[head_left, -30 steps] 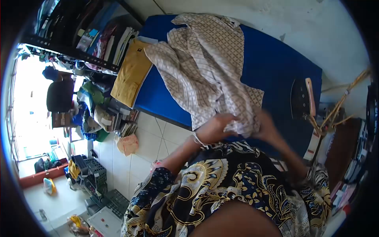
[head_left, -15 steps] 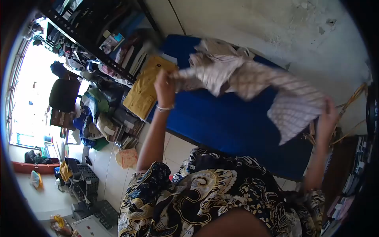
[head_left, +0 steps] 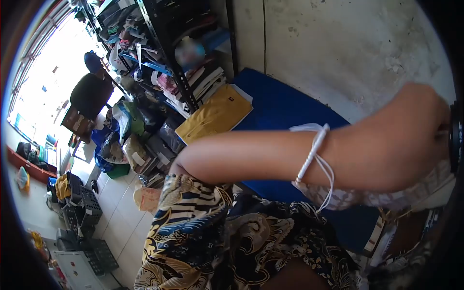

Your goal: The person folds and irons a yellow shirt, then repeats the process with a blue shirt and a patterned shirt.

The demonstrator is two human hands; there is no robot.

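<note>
My left forearm, with a white cord bracelet [head_left: 314, 154], stretches across the view to the right. At its end my left hand [head_left: 406, 140] is closed in a fist, its fingertips mostly turned away from me. A pale checked garment [head_left: 425, 191] shows bunched under this hand and wrist; the forearm hides part of it. The hold is largely out of sight, but the cloth runs right up below the fist. My right hand is not visible. Beyond the forearm lies a folded mustard-yellow garment [head_left: 212, 111] at the left end of the blue mat [head_left: 285, 104].
A black metal rack [head_left: 166, 53] loaded with clothes and stacks stands behind the yellow garment. Bags and bundles [head_left: 125, 121] crowd the floor by the bright window. Grey crates [head_left: 87, 203] stand at lower left. A stained wall [head_left: 338, 53] bounds the far side.
My left hand has swung from the left side over to the far right. The checked garment, earlier stretched out between both hands, has moved right and down. My right hand has gone out of view.
</note>
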